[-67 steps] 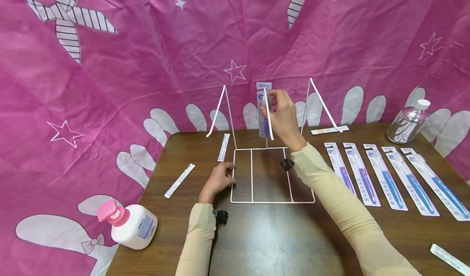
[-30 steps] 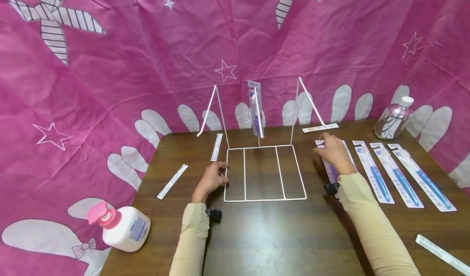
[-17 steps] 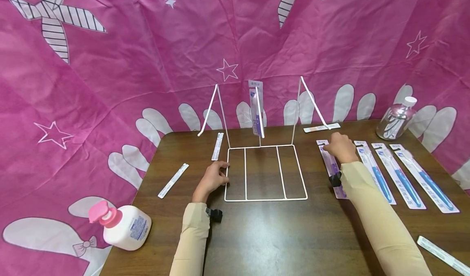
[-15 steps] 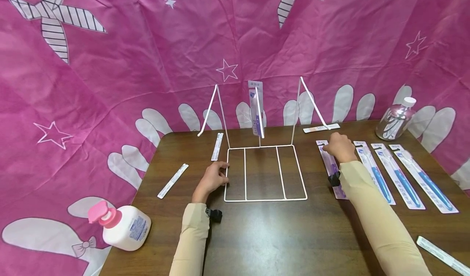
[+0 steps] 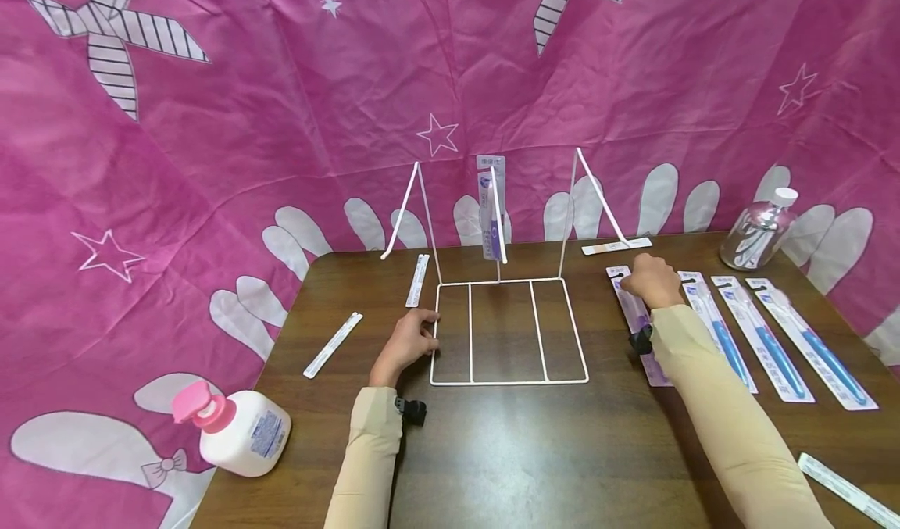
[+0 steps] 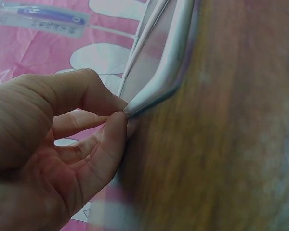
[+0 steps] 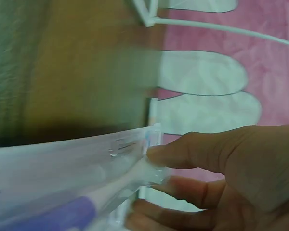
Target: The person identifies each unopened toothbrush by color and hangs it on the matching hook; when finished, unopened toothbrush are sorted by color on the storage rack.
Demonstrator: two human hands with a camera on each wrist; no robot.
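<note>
My left hand (image 5: 408,344) pinches the near-left part of a white wire rack (image 5: 509,384), and the left wrist view shows thumb and finger meeting at the bent wire (image 6: 168,72). My right hand (image 5: 654,280) grips the top end of a purple-handled toothbrush pack (image 7: 62,166), thumb over the clear blister by the brush head. In the head view a purple pack (image 5: 636,314) shows left of this hand, and the forearm hides part of the table there. Another purple toothbrush pack (image 5: 487,224) hangs on the rack's middle hook (image 5: 498,216).
Three blue toothbrush packs (image 5: 762,338) lie in a row at right. Behind them stands a clear jar with a white lid (image 5: 755,232). A pink-pump bottle (image 5: 246,434) is at left. Several thin sealed packets, one at left (image 5: 333,345), surround the rack.
The right hand has left the pack on the middle hook and moved right and down to a purple toothbrush pack on the table. The left hand has stayed at the rack.
</note>
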